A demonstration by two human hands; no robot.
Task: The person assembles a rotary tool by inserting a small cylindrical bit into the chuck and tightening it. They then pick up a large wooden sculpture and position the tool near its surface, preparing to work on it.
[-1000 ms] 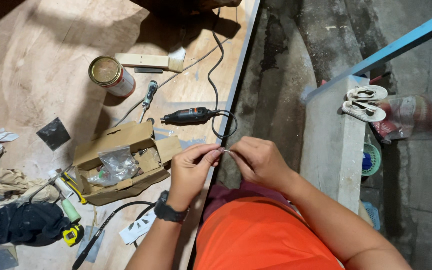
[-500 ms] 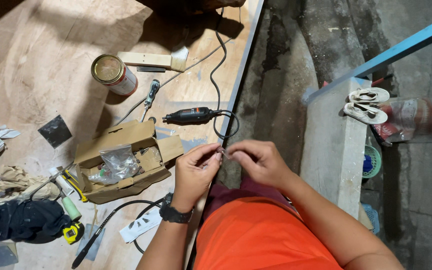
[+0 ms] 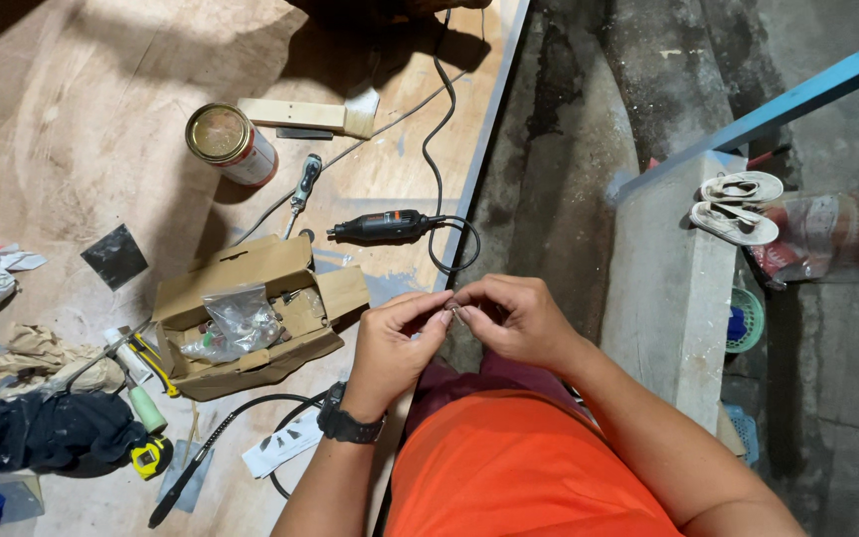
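While both hands meet above the plywood's edge, this is how things lie:
Left hand (image 3: 395, 343): fingers pinched shut on a tiny metal piece (image 3: 454, 314).
Right hand (image 3: 514, 320): fingers pinched on the same piece, tips touching the left's.
Metal piece: between both fingertips, too small to identify.
Rotary tool (image 3: 382, 227): lying on the plywood floor (image 3: 72, 119), just beyond the hands.
Cardboard box (image 3: 251, 313): open, left of the hands, holding a plastic bag.
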